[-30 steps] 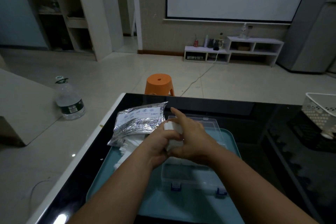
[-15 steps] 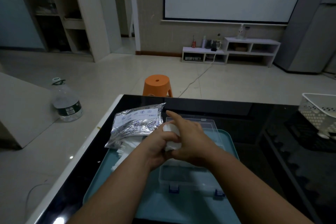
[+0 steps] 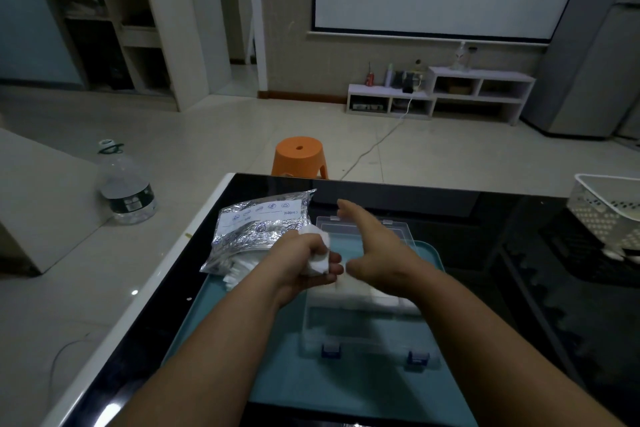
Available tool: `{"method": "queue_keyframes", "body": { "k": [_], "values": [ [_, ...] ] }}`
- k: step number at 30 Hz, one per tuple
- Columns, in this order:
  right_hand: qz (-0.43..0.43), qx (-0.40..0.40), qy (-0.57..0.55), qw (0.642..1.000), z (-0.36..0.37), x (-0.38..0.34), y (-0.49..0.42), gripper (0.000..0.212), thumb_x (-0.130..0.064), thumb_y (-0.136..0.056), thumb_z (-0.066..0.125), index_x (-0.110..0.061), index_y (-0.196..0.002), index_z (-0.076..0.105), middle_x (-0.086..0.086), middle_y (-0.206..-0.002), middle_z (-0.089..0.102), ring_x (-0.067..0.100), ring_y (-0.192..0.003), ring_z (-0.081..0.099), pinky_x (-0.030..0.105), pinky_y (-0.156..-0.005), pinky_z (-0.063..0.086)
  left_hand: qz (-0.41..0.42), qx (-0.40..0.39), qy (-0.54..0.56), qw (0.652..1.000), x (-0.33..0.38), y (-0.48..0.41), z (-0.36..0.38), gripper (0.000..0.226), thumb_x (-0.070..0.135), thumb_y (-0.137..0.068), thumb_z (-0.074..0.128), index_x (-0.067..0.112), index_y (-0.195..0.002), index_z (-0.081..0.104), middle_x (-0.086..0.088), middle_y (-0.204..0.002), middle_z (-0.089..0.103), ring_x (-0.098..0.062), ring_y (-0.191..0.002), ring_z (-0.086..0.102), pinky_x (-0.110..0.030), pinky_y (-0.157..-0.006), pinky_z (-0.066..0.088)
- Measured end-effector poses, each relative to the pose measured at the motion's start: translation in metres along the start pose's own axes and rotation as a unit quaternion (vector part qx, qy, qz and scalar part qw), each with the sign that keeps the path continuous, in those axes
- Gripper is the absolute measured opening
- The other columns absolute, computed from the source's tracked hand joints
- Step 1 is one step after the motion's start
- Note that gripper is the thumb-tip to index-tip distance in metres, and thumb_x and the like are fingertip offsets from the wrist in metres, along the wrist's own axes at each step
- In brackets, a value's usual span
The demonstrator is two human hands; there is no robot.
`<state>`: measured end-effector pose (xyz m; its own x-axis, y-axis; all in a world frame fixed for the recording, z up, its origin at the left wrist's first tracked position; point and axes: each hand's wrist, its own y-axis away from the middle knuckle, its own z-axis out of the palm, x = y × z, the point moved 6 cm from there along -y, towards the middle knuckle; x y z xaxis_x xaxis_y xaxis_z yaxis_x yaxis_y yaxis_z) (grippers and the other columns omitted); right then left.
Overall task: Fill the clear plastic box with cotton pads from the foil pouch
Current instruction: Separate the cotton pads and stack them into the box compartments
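The clear plastic box (image 3: 367,333) with blue latches lies open on a teal tray (image 3: 311,381), its lid (image 3: 401,229) folded back; white cotton pads (image 3: 360,291) lie in its far half. A crinkled foil pouch (image 3: 258,222) rests at the tray's far left corner, with more pads (image 3: 239,270) spilling from its mouth. My left hand (image 3: 304,263) grips a bunch of cotton pads (image 3: 317,253) just left of the box's far part. My right hand (image 3: 374,253) hovers over the box with straight fingers, holding nothing.
The tray sits on a black glossy table (image 3: 485,218) with a white left edge. A white perforated basket (image 3: 609,211) stands at the right. On the floor beyond are an orange stool (image 3: 299,156) and a large water bottle (image 3: 126,187).
My right hand has let go of the pad bunch and drawn away to the right with its fingers opened. My left hand keeps the pads.
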<state>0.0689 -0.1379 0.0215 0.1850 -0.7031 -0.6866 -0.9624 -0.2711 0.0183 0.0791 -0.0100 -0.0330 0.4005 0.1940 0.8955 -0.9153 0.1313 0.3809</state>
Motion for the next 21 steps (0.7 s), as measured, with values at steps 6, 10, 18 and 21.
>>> {"method": "queue_keyframes", "body": {
  "k": [6,10,18,21],
  "values": [
    [0.086,0.107,-0.108,0.985,-0.018,0.026,-0.003,0.017,-0.012,-0.091,0.061,-0.026,-0.101,0.060,-0.006,-0.103,0.064,0.011,-0.094,0.063,0.030,-0.083,0.055,0.039,0.062,-0.035,0.997,0.009,-0.001,-0.008,0.005,0.012,-0.085,0.059,0.011,-0.089,0.059,-0.014,-0.086,0.063,-0.029,-0.078,0.062,-0.039,-0.072,0.052],
    [0.120,0.060,-0.200,0.971,-0.006,0.024,0.003,0.008,-0.022,-0.093,0.061,-0.019,-0.100,0.059,0.004,-0.099,0.064,0.017,-0.086,0.064,0.027,-0.069,0.054,0.053,0.076,-0.039,0.995,0.013,0.003,-0.013,0.009,0.004,-0.082,0.067,0.007,-0.076,0.061,-0.011,-0.074,0.064,-0.025,-0.067,0.062,-0.034,-0.066,0.053],
    [0.145,0.052,-0.218,0.964,0.024,0.015,0.028,0.017,-0.007,-0.087,0.067,-0.009,-0.092,0.051,0.014,-0.093,0.067,0.021,-0.076,0.069,0.029,-0.063,0.057,0.008,0.008,-0.086,0.996,0.005,0.025,-0.017,0.019,-0.007,-0.084,0.063,-0.010,-0.103,0.065,-0.017,-0.082,0.071,-0.023,-0.070,0.069,-0.025,-0.059,0.058],
    [0.148,0.068,-0.173,0.971,0.027,0.020,0.037,0.019,-0.004,-0.080,0.070,-0.013,-0.079,0.053,0.015,-0.085,0.069,0.025,-0.070,0.068,0.039,-0.065,0.058,0.012,0.005,-0.123,0.992,-0.002,0.036,-0.018,0.034,-0.015,-0.081,0.061,-0.003,-0.113,0.063,-0.019,-0.096,0.068,-0.027,-0.079,0.068,-0.030,-0.062,0.059]
  ]
}}
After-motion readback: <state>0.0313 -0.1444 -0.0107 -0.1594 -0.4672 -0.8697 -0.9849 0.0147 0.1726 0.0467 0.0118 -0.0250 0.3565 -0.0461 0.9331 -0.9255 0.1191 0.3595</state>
